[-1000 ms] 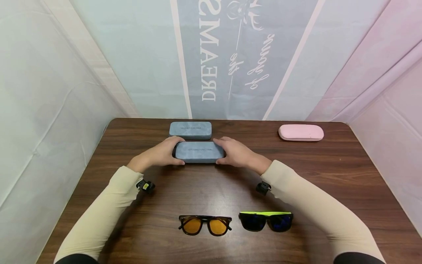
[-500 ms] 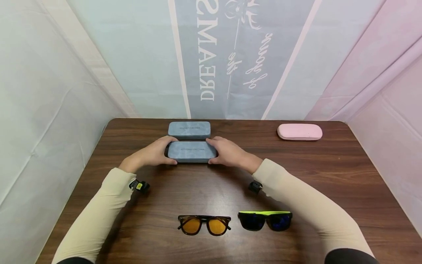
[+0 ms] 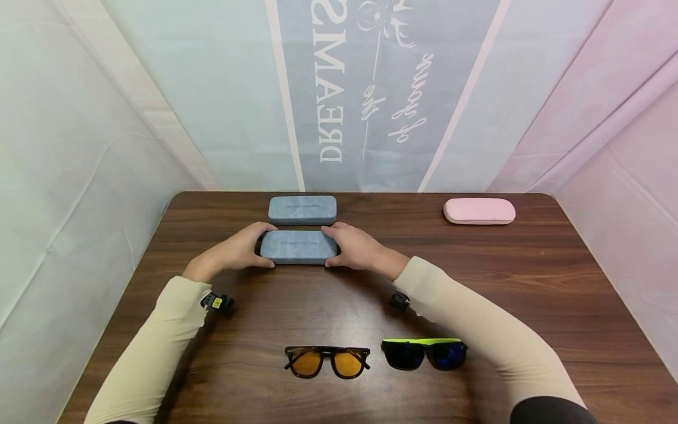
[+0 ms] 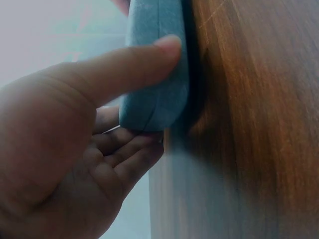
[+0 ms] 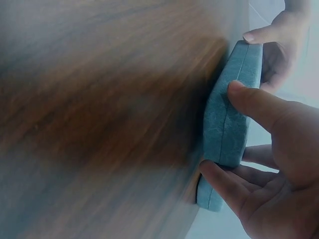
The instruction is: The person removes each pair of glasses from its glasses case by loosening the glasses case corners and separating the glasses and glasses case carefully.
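Observation:
Both hands hold a closed blue glasses case (image 3: 299, 247) by its two short ends, low over the wooden table. My left hand (image 3: 241, 246) grips the left end, its thumb along the near side and its fingers round the end and behind. The right hand (image 3: 360, 247) grips the opposite end in the same way. In the left wrist view the case (image 4: 157, 94) shows its seam under the thumb. Just behind it lies a second blue glasses case (image 3: 302, 210), partly visible beyond the held case in the right wrist view.
A pink glasses case (image 3: 479, 211) lies at the table's back right. Nearer to me are orange-lensed glasses (image 3: 327, 361) with dark frames and, to their right, dark sunglasses (image 3: 424, 354) with a yellow-green top. A printed cloth (image 3: 360, 106) hangs behind the table (image 3: 529, 282).
Both hands have shifted left together with the held blue case. It now sits more nearly in front of the rear blue case. The view has drifted slightly.

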Demonstrator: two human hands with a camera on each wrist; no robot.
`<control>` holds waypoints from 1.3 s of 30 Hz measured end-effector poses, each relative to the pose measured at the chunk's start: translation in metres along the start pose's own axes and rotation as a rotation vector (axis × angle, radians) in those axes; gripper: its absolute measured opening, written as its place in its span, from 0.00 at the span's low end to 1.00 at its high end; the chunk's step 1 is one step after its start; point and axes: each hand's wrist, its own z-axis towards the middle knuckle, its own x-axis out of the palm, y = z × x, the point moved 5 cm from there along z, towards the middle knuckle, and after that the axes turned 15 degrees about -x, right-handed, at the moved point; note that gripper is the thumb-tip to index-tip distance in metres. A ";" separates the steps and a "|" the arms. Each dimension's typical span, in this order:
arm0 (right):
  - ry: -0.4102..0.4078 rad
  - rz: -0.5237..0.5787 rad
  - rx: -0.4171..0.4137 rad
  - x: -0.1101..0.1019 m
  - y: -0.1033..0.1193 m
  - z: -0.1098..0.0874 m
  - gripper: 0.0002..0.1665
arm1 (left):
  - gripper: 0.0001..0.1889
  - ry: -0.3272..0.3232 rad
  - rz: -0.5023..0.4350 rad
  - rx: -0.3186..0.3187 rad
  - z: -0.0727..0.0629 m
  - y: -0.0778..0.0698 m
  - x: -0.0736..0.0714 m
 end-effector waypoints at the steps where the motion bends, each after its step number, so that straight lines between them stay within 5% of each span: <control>1: 0.001 -0.003 -0.002 0.001 0.000 0.000 0.49 | 0.40 0.001 0.000 -0.001 0.000 0.001 0.000; 19: 0.014 -0.041 0.011 0.007 0.002 0.004 0.47 | 0.40 0.033 0.012 -0.037 0.000 0.007 0.007; 39: 0.056 -0.066 0.023 0.010 0.004 0.003 0.48 | 0.41 0.057 0.073 -0.067 0.000 -0.003 0.005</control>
